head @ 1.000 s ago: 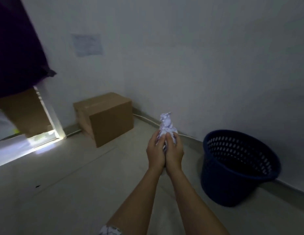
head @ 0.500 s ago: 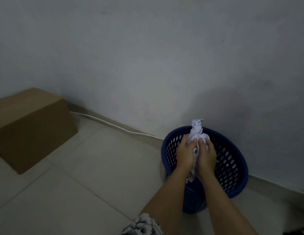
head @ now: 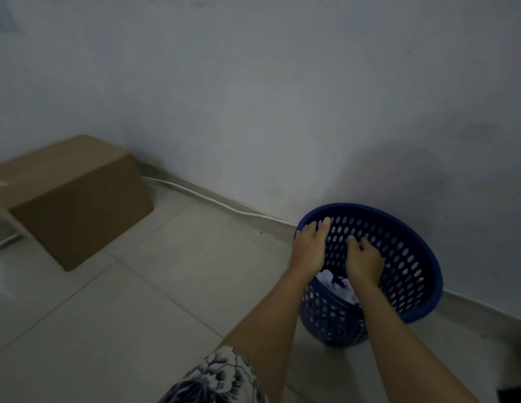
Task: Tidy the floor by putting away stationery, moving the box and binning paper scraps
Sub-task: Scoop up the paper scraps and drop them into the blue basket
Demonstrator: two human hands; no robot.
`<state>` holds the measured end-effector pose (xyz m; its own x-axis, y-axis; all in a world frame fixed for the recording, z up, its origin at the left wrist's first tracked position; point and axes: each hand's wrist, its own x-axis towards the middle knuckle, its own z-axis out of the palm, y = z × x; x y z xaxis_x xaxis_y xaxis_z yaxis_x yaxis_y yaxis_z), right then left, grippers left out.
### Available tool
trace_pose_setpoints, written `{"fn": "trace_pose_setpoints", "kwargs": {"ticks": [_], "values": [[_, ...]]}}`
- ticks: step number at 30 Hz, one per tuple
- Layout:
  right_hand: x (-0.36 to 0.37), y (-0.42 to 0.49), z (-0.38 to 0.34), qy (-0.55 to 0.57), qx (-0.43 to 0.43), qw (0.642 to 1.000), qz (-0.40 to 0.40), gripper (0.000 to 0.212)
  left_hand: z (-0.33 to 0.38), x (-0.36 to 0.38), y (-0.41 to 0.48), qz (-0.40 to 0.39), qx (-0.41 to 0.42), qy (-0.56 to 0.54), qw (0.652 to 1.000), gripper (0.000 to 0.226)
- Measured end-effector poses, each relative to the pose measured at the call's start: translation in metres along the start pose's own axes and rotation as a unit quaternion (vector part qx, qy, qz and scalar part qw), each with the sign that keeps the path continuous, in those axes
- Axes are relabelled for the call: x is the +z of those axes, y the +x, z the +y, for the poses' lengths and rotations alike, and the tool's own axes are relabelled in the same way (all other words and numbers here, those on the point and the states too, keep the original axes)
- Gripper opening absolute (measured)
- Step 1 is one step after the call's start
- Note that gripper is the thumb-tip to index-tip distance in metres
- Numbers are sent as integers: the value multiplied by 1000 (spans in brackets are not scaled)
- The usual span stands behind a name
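A blue perforated bin (head: pixel 410 274) stands against the wall at the lower right. White crumpled paper scraps (head: pixel 338 286) lie inside it, below my wrists. My left hand (head: pixel 310 247) hovers over the bin's near-left rim with its fingers straight and holds nothing. Over the bin's mouth, my right hand (head: pixel 364 261) hangs with loosely curled fingers and is empty too. A brown cardboard box (head: pixel 70 196) sits on the floor at the left, close to the wall.
A white cable (head: pixel 210 200) runs along the skirting between the box and the bin. Pale floor tiles (head: pixel 154 286) stretch in front of the box. My patterned sleeve (head: pixel 212 379) shows at the bottom.
Both hands carried the paper bundle to the right over the bin, then let it go. The paper now lies inside the bin and the hands have parted.
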<state>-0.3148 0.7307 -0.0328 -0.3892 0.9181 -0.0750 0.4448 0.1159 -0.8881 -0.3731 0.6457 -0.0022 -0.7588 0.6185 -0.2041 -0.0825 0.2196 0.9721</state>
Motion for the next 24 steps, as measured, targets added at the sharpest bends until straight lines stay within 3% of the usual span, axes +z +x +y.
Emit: {"fn": "trace_pose_setpoints", "kwargs": {"ticks": [2,7,12,17,24], "values": [[7,-16,-14,-22,-45,999,-4,55,1,-20,-22,22,29,-10,999,70],[36,-91,-49,-80,-192,978,-26,52,-8,-86,-86,142,66,26,987,46],[77,-206,-63,-78,-237,962,-114,48,-47,-167,-173,273,17,91,957,55],[117,-352,-53,-67,-280,934,-212,46,-110,-258,-299,404,-22,134,905,53],[174,-563,18,-99,-303,868,-380,47,-239,-365,-488,525,-123,169,825,52]]}}
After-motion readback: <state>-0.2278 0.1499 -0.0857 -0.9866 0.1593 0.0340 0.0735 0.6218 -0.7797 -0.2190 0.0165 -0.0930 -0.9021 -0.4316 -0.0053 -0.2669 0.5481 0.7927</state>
